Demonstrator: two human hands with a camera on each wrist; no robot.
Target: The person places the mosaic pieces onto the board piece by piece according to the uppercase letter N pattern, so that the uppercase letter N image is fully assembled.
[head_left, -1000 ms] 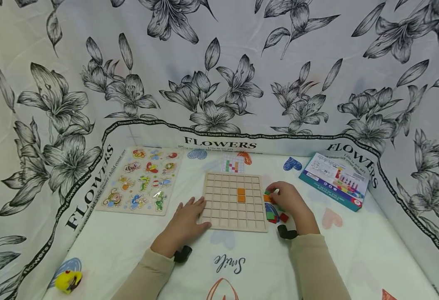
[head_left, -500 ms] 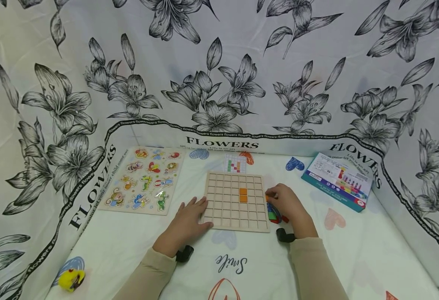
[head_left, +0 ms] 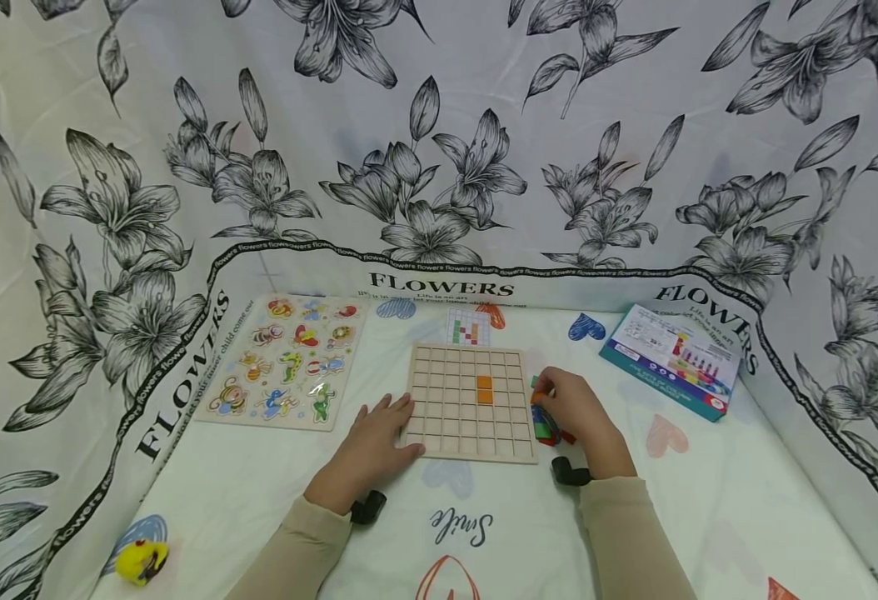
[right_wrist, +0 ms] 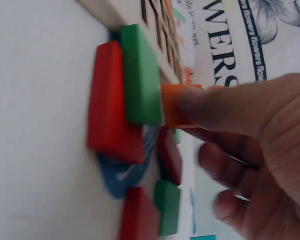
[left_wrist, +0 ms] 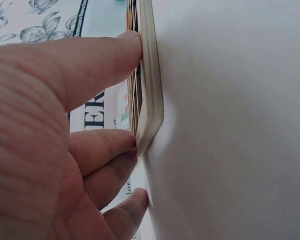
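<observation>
Pinching | right hand [head_left: 572,408] is holding an orange block [right_wrist: 171,107] between thumb and fingers, just right of the board [head_left: 469,425] | left hand [head_left: 371,446] is resting, fingers spread, at its left edge | straight lifting should be sparing the green block [right_wrist: 140,77] alongside

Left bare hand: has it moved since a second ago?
No; against the black printed Smile lettering, the left bare hand keeps its place at the pale wooden grid board.
</observation>
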